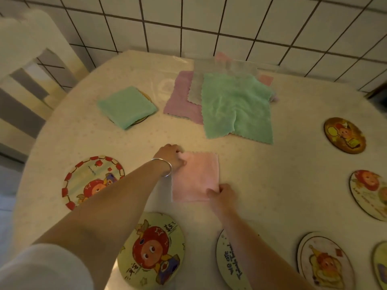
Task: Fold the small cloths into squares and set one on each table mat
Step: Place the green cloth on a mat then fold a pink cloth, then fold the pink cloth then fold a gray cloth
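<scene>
A pale speckled tabletop (272, 185) stands against a white tiled wall (230, 21), with a white chair (27, 65) at its far left edge. Toward the wall lies a loose heap of unfolded cloths: a green cloth (236, 107) spread on top, a purple cloth (180, 101) and a grey cloth (195, 88) partly beneath it. Left of the heap, a folded green cloth (126, 106) sits on a round mat (144, 119) that shows only at its edges. Bare cartoon-printed mats lie around the near side: one at the left (83, 181), one at the near centre (152, 250), one partly under the right forearm (227, 260), and several along the right edge (344, 135). Between the hands, flat on the tabletop, lies a folded pink cloth (195, 176). The left hand (170, 156), a silver bangle (165, 167) on its wrist, pinches the cloth's far left corner with curled fingers. The right hand (223, 194) grips the near right corner, thumb on top.
</scene>
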